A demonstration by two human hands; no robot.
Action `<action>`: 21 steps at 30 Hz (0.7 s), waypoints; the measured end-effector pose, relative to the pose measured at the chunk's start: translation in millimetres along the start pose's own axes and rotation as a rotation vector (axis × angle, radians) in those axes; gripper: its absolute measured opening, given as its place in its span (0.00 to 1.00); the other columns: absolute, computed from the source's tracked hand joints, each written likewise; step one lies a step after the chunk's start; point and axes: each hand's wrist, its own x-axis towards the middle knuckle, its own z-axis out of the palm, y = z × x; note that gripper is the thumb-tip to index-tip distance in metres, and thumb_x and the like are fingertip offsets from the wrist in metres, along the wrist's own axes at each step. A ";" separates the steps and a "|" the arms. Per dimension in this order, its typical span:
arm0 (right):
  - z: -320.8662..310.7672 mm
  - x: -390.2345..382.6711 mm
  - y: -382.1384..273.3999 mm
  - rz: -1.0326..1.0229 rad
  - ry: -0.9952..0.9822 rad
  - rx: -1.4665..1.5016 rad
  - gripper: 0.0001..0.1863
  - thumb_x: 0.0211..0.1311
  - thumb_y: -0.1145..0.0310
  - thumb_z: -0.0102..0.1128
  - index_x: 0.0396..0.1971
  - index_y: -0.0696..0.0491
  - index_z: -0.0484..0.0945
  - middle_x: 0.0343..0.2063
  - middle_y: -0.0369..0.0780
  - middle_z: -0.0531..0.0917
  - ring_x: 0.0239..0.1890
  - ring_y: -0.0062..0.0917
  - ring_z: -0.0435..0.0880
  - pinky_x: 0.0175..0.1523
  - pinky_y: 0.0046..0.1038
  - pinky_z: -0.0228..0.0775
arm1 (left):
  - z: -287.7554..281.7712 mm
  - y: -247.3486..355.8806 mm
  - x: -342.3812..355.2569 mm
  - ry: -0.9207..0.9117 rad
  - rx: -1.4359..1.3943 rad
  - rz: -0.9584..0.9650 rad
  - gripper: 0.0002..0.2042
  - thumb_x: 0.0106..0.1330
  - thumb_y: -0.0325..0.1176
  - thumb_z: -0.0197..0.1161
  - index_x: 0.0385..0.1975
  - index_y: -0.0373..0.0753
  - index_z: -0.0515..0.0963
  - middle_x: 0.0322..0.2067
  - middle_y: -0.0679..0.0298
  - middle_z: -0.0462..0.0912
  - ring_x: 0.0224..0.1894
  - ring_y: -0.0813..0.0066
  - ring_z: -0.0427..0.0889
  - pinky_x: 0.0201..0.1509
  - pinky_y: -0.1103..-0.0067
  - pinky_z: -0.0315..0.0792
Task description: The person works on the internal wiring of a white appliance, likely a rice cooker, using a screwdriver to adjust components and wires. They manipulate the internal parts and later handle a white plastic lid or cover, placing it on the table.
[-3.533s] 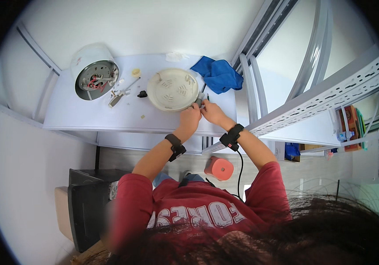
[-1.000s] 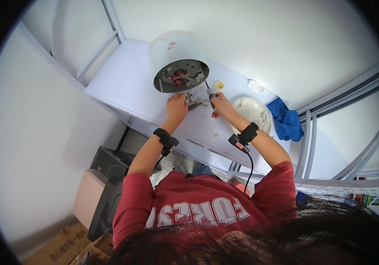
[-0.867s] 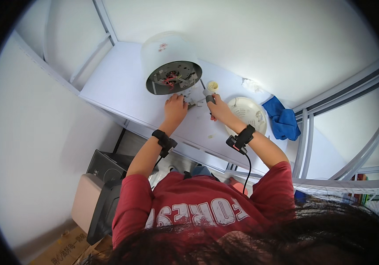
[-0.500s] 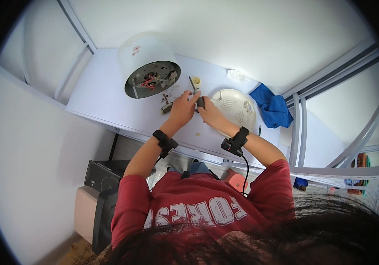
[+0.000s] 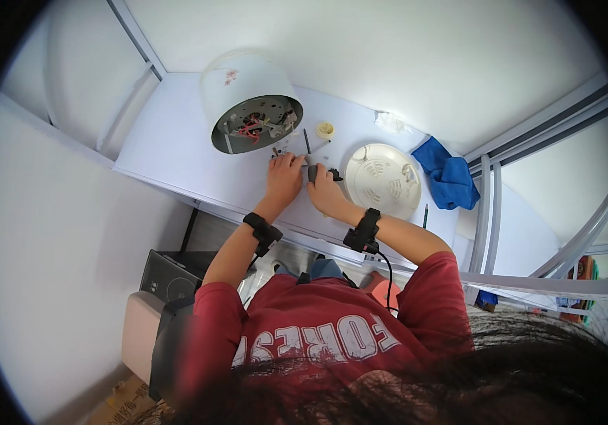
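My right hand is closed round the dark grey handle of a slim tool, its thin dark shaft pointing away from me; the exact kind is unclear. Close beside it on the left, my left hand has its fingers curled down at the table, tips near the tool, and what they hold is hidden. Small metal parts show just beyond those fingers. A white rounded appliance housing lies tipped behind, its open base showing red wires and fittings. Right of my right hand sits a small black object.
A round cream plastic cover lies to the right, with a blue cloth beyond it. Behind the hands stand a small yellowish pot and a crumpled white tissue. A dark pen rests near the right edge.
My right hand has drawn the tool nearer and slightly left. My left hand has moved from beside the tool to over the small metal parts. The whole view has shifted a little.
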 end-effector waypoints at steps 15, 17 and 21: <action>-70.5 -15.3 -8.8 0.243 0.184 0.390 0.36 0.61 0.69 0.52 0.64 0.64 0.46 0.42 0.51 0.71 0.21 0.27 0.77 0.25 0.26 0.73 | 10.4 35.8 23.2 -0.188 -0.210 0.171 0.19 0.49 0.32 0.67 0.44 0.42 0.75 0.42 0.64 0.76 0.47 0.64 0.73 0.51 0.68 0.63; -77.1 -13.6 38.8 0.157 0.373 0.152 0.35 0.60 0.69 0.53 0.63 0.64 0.48 0.40 0.50 0.73 0.23 0.27 0.77 0.28 0.26 0.73 | 22.5 44.6 30.1 -0.271 -0.164 0.220 0.19 0.49 0.31 0.67 0.43 0.42 0.76 0.42 0.64 0.75 0.48 0.64 0.72 0.52 0.68 0.63; -116.2 -32.8 71.8 0.171 0.440 -0.085 0.32 0.55 0.70 0.59 0.57 0.66 0.58 0.43 0.53 0.72 0.31 0.32 0.79 0.36 0.30 0.72 | 35.9 43.9 31.5 -0.357 -0.065 0.267 0.14 0.50 0.28 0.65 0.38 0.42 0.76 0.38 0.64 0.75 0.45 0.63 0.72 0.48 0.68 0.64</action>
